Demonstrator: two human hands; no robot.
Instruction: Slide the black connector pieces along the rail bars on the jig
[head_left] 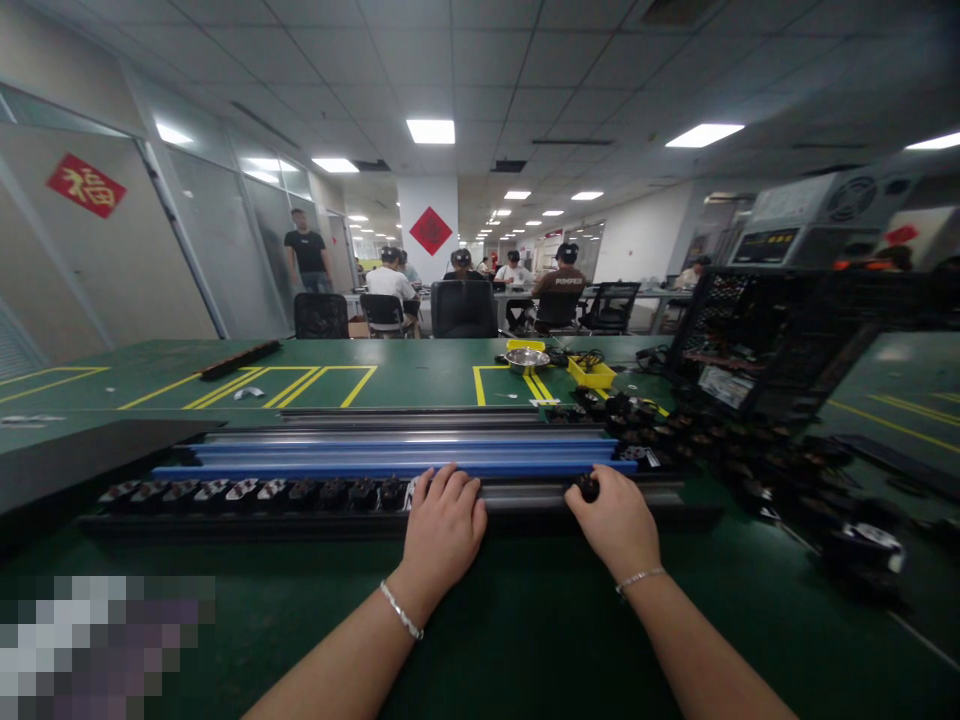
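My left hand (444,522) lies over a long black rail (247,524) with its fingers bent across the channel. Beside its fingertips ends a row of small socket-like modules (330,494), some with silver tops, others all black. Farther right along the same rail, my right hand (619,522) is closed, pinching a small black module (589,487) between thumb and forefinger just above the channel. Between the hands, the metallic inside of the rail shows. What lies under my left palm is hidden.
Blue rails (405,455) lie parallel behind the black one. Loose black parts (750,470) are heaped at right, near an opened computer case (750,340). A metal bowl (526,358) and yellow bin (591,373) stand farther back. Several people sit beyond the green table (525,620); one stands.
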